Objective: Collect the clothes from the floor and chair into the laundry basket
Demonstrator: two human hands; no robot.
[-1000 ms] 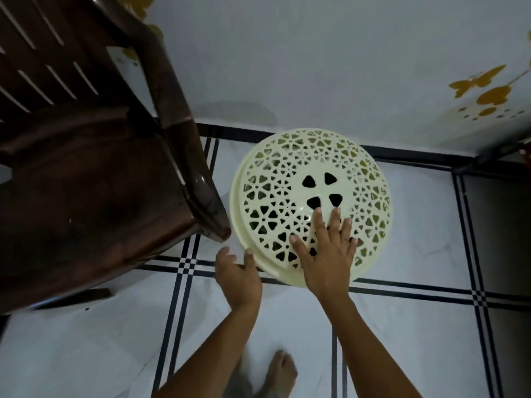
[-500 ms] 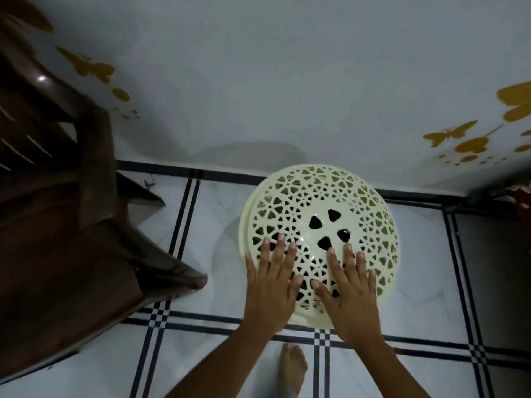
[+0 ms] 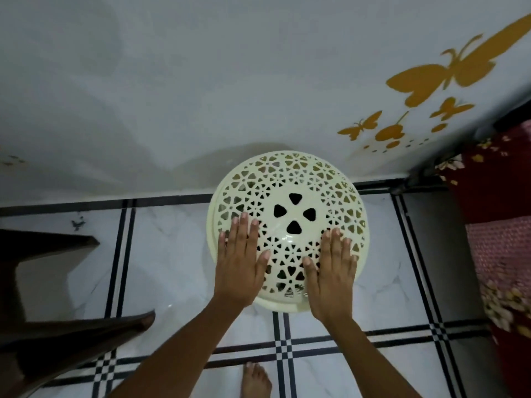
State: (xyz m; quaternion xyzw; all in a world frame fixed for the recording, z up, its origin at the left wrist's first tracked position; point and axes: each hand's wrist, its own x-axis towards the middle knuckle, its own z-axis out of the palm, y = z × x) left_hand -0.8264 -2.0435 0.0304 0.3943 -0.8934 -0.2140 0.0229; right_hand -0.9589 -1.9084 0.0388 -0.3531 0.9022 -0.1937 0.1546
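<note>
A cream plastic laundry basket [image 3: 290, 182] with a pierced, domed lid stands on the tiled floor against the white wall. My left hand [image 3: 240, 262] lies flat on the near left part of the lid, fingers spread. My right hand [image 3: 333, 271] lies flat on the near right part, fingers together. Neither hand grips anything. The dark wooden chair [image 3: 57, 334] shows only its arm and leg at the lower left. No clothes are visible on the floor or on the visible part of the chair.
A bed or sofa with a dark red flowered cover [image 3: 500, 254] runs along the right edge. Yellow butterfly stickers [image 3: 436, 79] mark the wall. My bare foot [image 3: 255, 380] stands on the white floor with black lines [image 3: 172, 254] below the basket.
My left hand came from beside the basket onto the lid. Both hands have spread apart on it. The view has swung right, so the chair slid off to the left.
</note>
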